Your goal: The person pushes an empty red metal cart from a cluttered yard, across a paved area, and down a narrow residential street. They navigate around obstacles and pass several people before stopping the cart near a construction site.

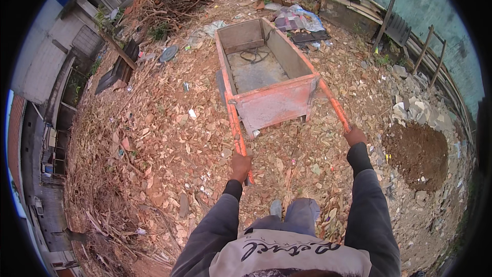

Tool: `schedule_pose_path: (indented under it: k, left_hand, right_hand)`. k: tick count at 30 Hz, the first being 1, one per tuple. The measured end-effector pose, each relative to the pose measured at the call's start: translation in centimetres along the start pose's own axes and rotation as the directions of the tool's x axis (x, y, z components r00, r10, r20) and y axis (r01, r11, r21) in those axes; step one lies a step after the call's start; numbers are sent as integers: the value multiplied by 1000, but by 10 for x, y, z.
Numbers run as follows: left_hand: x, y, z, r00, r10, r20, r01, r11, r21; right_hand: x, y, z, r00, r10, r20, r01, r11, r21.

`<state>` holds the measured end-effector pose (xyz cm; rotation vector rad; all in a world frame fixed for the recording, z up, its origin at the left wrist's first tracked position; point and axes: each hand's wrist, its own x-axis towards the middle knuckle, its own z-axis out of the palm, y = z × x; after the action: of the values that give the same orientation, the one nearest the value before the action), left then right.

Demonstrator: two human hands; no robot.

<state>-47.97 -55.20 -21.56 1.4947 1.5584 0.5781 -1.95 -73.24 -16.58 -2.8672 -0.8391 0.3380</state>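
Note:
An orange box-shaped handcart (pixel 274 101) stands in front of me, its two long handles reaching back toward my body. My left hand (pixel 240 165) is wrapped round the left handle (pixel 236 131) close to its end. Round the end of the right handle (pixel 334 103), my right hand (pixel 354 136) is closed. Both arms are stretched forward and down. Inside the open tray lies a dark loop of rope or cable (pixel 254 55) on the worn floor, toward the far end. Part of a wheel shows at the cart's left side; the rest is hidden.
Dry leaves and rubble (pixel 169 138) cover the ground. A brown soil mound (pixel 417 156) and broken slabs (pixel 421 112) lie at the right. A branch pile (pixel 177 2) is at the far left, and plastic sheeting (pixel 298 19) lies beyond the cart. A greenish wall (pixel 435 15) bounds the right.

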Motion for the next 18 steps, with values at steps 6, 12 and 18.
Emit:
schedule_pose_path:
  k: [6, 12, 18]
  left_hand:
    - [130, 7, -12, 979, -202, 37, 198, 977, 82]
    - [193, 64, 39, 989, -81, -122, 83, 996, 11]
    - [315, 154, 43, 984, -110, -140, 135, 972, 190]
  right_hand:
    - [101, -88, -18, 995, -97, 27, 98, 995, -16]
    - [234, -155, -35, 987, -155, 34, 157, 987, -39]
    - [369, -224, -42, 977, -208, 37, 208, 978, -13]
